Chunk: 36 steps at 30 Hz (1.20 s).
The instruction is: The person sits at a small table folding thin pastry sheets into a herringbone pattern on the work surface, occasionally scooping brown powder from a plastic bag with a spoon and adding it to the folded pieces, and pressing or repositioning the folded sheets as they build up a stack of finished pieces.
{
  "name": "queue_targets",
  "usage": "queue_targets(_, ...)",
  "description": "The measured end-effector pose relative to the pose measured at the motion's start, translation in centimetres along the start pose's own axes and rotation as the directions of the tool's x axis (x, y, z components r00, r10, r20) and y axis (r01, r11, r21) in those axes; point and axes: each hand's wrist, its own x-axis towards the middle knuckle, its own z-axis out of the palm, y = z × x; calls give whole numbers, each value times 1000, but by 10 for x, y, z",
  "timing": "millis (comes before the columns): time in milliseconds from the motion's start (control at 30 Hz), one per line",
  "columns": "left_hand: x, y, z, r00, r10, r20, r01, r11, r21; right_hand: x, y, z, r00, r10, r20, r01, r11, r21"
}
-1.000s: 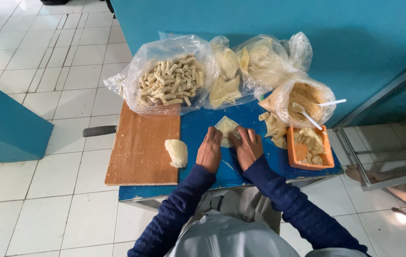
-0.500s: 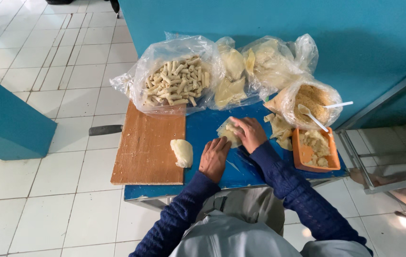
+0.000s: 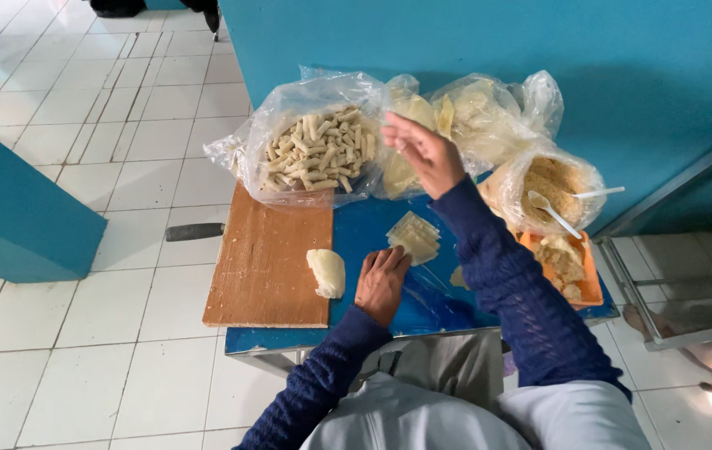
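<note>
My left hand (image 3: 381, 282) rests flat on the blue tabletop (image 3: 356, 225), its fingertips touching a small stack of pale square wrappers (image 3: 413, 237). My right hand (image 3: 421, 148) is raised above the table with fingers spread and nothing in it, hovering by the clear bag of rolled pastry sticks (image 3: 316, 150). A pale lump of dough (image 3: 327, 272) lies at the right edge of the wooden board (image 3: 264, 262), just left of my left hand.
Clear bags of pale wrappers (image 3: 473, 117) stand at the back. A bag of crumbly filling (image 3: 552, 187) holds a white spoon (image 3: 553, 213). An orange tray (image 3: 569, 267) with filling sits at the right. A knife handle (image 3: 193, 231) pokes out behind the board. Blue walls stand behind and left.
My right hand has lifted off the wrappers and gone up and back toward the bags. My left hand stays on the table by the wrapper stack.
</note>
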Motion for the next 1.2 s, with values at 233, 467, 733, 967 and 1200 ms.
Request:
queue_targets(233,-1,-1,0,999,-4,37,5,1000,-24,-105,-31,-127,951,25,-308,-274,531,-802)
queue_targets(467,-2,-4,5,998,-25,64,24,1000,15,-190,0,-166,851,260,-456,-465,-27,-885)
queue_targets(733,-5,-6,5,999,-20,45,18,999,49,-204,26,-169,867,207,-453,-494,240,-836)
queue_targets(967,-3,-5,5,998,-41,57,39,998,40,-206,38,-176,824,315,-470,-566,504,-653)
queue_targets(1200,-1,-10,6,999,-34,9,34,999,-28,-213,32,-195,771,425,-475,-621,667,-412)
